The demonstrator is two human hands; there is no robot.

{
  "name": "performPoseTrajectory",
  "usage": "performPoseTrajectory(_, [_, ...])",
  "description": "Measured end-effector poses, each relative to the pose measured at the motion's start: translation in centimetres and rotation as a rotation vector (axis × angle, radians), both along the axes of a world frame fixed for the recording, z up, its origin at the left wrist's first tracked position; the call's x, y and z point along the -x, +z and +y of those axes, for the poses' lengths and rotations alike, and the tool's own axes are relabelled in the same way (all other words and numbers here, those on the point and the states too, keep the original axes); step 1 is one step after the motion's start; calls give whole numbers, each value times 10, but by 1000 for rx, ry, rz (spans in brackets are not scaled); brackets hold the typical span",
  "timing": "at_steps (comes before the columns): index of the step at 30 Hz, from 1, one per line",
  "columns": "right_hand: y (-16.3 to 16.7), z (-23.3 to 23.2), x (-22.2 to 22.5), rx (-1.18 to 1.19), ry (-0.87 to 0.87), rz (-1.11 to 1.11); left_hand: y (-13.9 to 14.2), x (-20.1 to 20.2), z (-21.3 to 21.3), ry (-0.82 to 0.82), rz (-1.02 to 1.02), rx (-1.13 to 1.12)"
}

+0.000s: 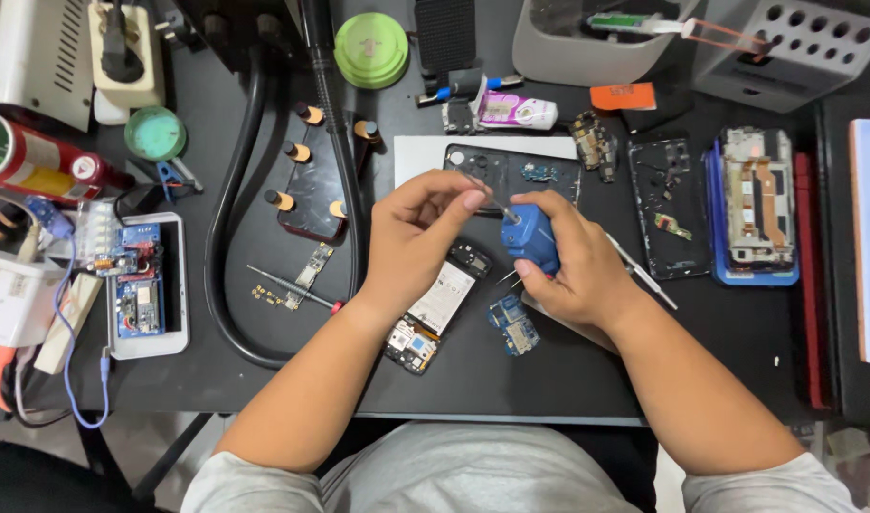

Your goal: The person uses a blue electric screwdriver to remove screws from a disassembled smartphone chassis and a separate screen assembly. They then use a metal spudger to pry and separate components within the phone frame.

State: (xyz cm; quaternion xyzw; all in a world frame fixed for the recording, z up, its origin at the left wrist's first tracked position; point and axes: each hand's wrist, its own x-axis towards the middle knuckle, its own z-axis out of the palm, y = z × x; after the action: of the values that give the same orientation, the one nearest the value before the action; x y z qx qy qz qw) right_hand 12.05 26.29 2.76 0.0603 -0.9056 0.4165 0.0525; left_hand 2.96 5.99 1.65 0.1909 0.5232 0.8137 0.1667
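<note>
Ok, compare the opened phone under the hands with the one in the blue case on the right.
The opened phone lies slanted at the desk's middle, partly hidden under the left hand; the phone in the blue case lies straight at the right, untouched. The middle one shows a white battery face, while the right one shows silvery metal and orange flex strips. The right one sits in a blue surround; the middle one has none. Both lie flat with their insides exposed.

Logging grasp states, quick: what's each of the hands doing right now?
Left hand: closed, pinching a thin metal tool.
Right hand: closed around a small blue container.
</note>
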Motion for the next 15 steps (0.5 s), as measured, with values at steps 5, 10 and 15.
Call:
performPoseTrajectory(5, [-2, -13, 8, 32, 88, 100, -11, 9, -6, 46, -25, -117])
performPoseTrajectory(10, [-3, -18, 11, 8, 86, 80, -9, 9, -10, 107, 5, -82])
performPoseTrajectory(15, [1, -24, 11, -26, 74, 59, -11, 8, -11, 149, 28, -110])
